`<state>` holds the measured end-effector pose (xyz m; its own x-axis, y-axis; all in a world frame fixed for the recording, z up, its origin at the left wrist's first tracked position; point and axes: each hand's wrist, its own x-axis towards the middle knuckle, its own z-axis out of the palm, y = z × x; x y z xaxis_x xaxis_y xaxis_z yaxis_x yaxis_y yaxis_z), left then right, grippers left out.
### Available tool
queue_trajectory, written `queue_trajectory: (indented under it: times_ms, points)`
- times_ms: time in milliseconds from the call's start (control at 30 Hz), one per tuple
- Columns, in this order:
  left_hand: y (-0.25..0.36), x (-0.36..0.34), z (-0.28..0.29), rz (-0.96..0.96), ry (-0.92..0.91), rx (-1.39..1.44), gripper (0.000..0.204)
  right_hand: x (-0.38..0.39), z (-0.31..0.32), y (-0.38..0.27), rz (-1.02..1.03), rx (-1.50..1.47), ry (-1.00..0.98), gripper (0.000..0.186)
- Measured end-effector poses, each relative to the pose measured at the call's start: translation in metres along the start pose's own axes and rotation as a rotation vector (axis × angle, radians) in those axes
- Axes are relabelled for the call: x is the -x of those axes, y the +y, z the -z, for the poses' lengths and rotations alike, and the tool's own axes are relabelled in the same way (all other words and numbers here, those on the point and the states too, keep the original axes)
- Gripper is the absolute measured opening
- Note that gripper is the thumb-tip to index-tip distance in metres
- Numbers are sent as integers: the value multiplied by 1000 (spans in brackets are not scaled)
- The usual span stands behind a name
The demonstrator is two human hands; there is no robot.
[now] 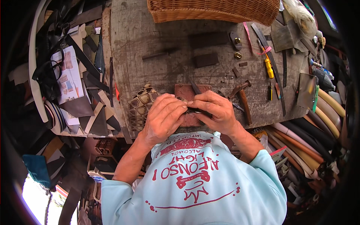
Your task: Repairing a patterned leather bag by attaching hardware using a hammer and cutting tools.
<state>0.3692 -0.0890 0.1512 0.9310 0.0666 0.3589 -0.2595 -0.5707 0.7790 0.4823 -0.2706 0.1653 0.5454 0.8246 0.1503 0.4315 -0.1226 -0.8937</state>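
Wooden workbench [168,71], worn grey-brown; wicker basket [217,11], at the far edge; patterned piece [138,109], brown and cream, near the front edge; left hand [164,117], fingers bent and drawn narrow (what they grip is too covered to tell); right hand [219,112], thumb and fingers pinched together; reddish block [181,90], beneath the hands; hammer [245,102], wooden-handled, right of the right hand; screwdriver [269,69], yellow-handled, farther off; dark narrow piece [194,87], held in the right fingers, over the block; oval ring [237,56], brass-coloured, beyond the block.

Scale-patterned material [141,107] brown-cream; block [182,89] reddish; strip [194,86] seemingly black.
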Motion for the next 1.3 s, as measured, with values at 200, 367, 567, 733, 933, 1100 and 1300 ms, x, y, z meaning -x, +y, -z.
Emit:
queue_trajectory:
  times_ms: [200, 367, 567, 733, 933, 1100, 1300]
  points:
    - [-6, 2, -1, -5, -41, 48, 38, -2, -2, 1, -57, -15, 4, 43]
    - [-9, 2, -4, 17, -42, 54, 37, -4, -1, 2, -136, -78, -38, 39]
    - [-11, 4, -13, 175, -9, 137, 37, -10, 0, 8, -272, -100, -112, 33]
    - [-18, 13, -14, 663, -324, 144, 22, 24, -53, 41, -765, -454, -133, 22]
    - [-55, 28, -35, 757, -481, -19, 22, 23, -91, 44, -902, -108, -56, 23]
    - [-76, 13, -37, 809, -570, 49, 19, 25, -104, 44, -741, 150, 52, 17]
    - [-81, 10, -40, 837, -602, 26, 18, 25, -108, 45, -695, 282, 226, 17]
